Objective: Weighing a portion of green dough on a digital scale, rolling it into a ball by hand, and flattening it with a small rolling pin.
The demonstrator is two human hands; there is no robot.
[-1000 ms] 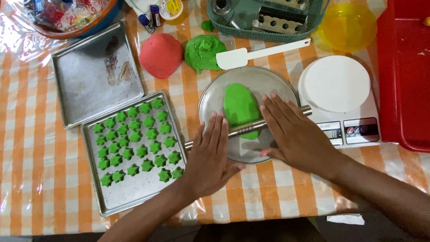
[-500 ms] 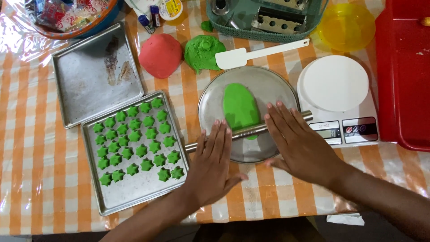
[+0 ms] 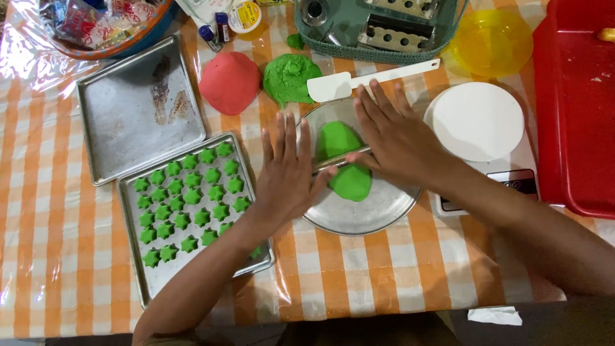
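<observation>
Empty tray: upper left of the frame, bare metal with a few dark smears, stiff and light by our judgement

Filled tray: lower left, touching the empty tray's lower edge; rows of small green star pieces laid flat, which we judge soft and easily dented, so best lifted from underneath

Red dough ball: upper centre-left, smooth dome on the checked cloth, just beside the green lump

Green dough lump: upper centre, rough surface, the spatula blade touching its right side

Left hand: centre, flat and open with fingers spread, palm pressing on the left end of the metal rod; no closed grip

Rolled green dough: centre, lying in the round metal pan, the rod across its middle; we judge it soft, pliable, a little tacky, thin enough to tear if pulled by an edge, so we would slide fingers or the spatula under it

Right hand: centre-right, flat and open, fingers extended, palm over the rod's right end; it presses and clasps nothing

Rod: thin, rigid, smooth metal, likely slippery under flat palms; its ends are where it takes pressure

Scale: right of the pan, white round platter, touching the pan's rim or just beside it

Red tray: far right edge
</observation>
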